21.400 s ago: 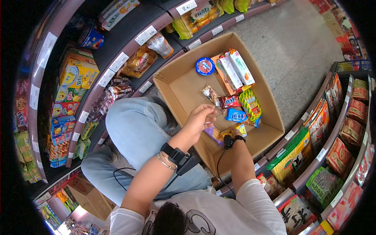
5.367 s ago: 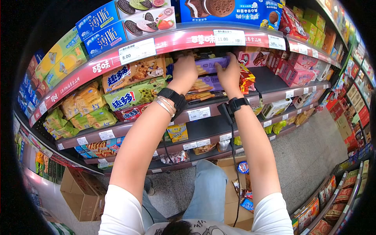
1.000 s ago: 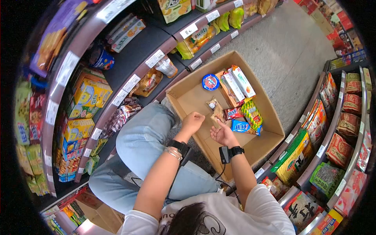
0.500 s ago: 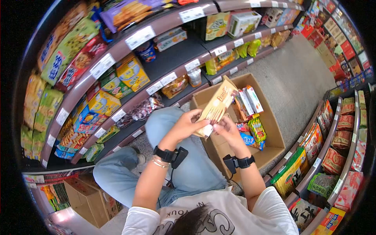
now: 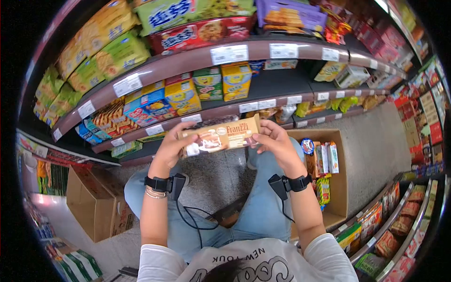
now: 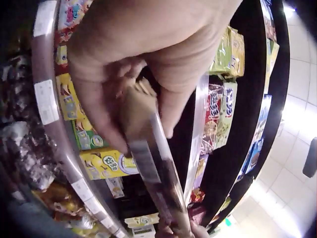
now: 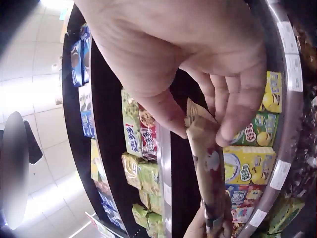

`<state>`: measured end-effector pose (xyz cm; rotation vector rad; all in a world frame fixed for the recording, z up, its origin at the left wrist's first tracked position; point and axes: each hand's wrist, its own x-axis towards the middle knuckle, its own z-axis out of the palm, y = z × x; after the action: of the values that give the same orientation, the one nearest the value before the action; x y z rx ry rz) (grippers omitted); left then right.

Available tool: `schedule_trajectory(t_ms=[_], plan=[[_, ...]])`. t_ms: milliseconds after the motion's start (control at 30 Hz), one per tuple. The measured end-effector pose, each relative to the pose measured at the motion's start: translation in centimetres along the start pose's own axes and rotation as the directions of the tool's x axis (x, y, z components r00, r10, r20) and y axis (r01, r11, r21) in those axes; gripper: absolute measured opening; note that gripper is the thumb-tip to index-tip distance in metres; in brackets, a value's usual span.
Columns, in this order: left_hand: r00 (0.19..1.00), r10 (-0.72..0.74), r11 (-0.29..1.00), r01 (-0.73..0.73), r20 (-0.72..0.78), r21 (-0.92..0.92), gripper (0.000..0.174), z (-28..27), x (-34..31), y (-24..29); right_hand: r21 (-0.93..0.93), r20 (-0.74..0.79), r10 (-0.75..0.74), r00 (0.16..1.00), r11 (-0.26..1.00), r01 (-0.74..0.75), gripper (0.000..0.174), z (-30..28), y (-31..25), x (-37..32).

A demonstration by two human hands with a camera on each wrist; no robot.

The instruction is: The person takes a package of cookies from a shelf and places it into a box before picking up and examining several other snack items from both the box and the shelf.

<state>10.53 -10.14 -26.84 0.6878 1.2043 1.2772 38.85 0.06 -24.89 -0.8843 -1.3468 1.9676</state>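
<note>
A beige Franzzi biscuit pack (image 5: pixel 230 136) is held lengthwise between both hands, in front of the shelves, its printed front facing up to the head camera. My left hand (image 5: pixel 173 146) pinches its left end, thumb on the front face and fingers behind. At the opposite end my right hand (image 5: pixel 278 144) grips it between thumb and fingers. From the left wrist the pack (image 6: pixel 153 153) appears edge-on, with a crimped end by the palm. The right wrist view also shows the pack (image 7: pixel 205 163) narrow, running down toward the other hand.
An open cardboard box (image 5: pixel 343 188) with several snacks stands on the floor at right. Purple biscuit packs (image 5: pixel 291 19) lie on the shelf above; yellow boxes (image 5: pixel 236 82) stand one level lower. Another cardboard box (image 5: pixel 96 211) is at left. Bent legs (image 5: pixel 268 197) lie beneath the hands.
Earlier, both hands were at purple packs on the shelf, then back over the cardboard box. The beige pack has since come up from the box and leftward, turning from steeply slanted to nearly level.
</note>
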Motion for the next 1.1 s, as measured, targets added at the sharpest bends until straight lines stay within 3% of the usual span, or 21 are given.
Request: schedule_trajectory(t_ms=[133,233,267,367,500,800,833,933,967,1067,1100], plan=[[0.939,0.045,0.992,-0.083,-0.342,-0.098,0.034,-3.8,0.0,-1.5,-0.085,0.227,0.042,0.973,0.996,-0.023,0.043,3.4,1.2,5.4],[0.903,-0.028,0.973,-0.074,-0.429,-0.220,0.030,-5.8,-0.2,-4.9,-0.135,0.342,0.035,0.939,0.991,0.012,0.040,5.0,3.7,9.2],[0.891,-0.067,0.962,-0.063,-0.449,-0.267,0.031,-6.4,-0.5,-5.9,-0.114,0.290,0.094,0.952,0.991,-0.063,0.038,5.0,4.7,10.0],[0.874,-0.081,0.974,-0.034,-0.478,-0.226,0.033,-6.2,-0.8,-6.7,-0.102,0.100,0.238,0.966,0.968,-0.228,0.029,5.2,8.5,11.7],[0.876,-0.102,0.974,-0.007,-0.472,-0.224,0.039,-7.2,-0.3,-7.6,-0.057,0.159,0.207,0.965,0.978,-0.200,0.028,5.5,10.6,12.9],[0.882,-0.032,0.984,-0.054,-0.470,-0.168,0.051,-6.1,0.3,-6.4,0.085,0.198,0.286,0.938,0.948,-0.307,0.033,5.8,8.4,12.3],[0.887,-0.019,0.974,-0.088,-0.461,-0.209,0.046,-6.0,0.2,-6.2,0.105,0.201,0.302,0.932,0.939,-0.327,0.035,5.8,8.2,12.1],[0.893,0.023,0.996,-0.060,-0.449,-0.070,0.040,-5.8,0.1,-6.5,0.062,0.224,0.347,0.911,0.928,-0.369,0.036,5.9,8.2,11.5],[0.888,0.027,0.997,-0.060,-0.459,-0.058,0.043,-5.6,-0.1,-6.4,0.081,0.235,0.353,0.906,0.921,-0.380,0.037,6.0,8.4,11.3],[0.832,0.022,0.971,0.115,-0.555,0.211,0.058,-5.3,-0.3,-5.7,0.097,0.279,0.312,0.908,0.932,-0.350,0.038,6.7,8.9,10.5],[0.804,0.151,0.928,0.084,-0.575,0.362,0.065,-5.8,-0.1,-6.4,0.109,0.276,0.289,0.917,0.938,-0.328,0.038,7.0,9.1,10.3]])
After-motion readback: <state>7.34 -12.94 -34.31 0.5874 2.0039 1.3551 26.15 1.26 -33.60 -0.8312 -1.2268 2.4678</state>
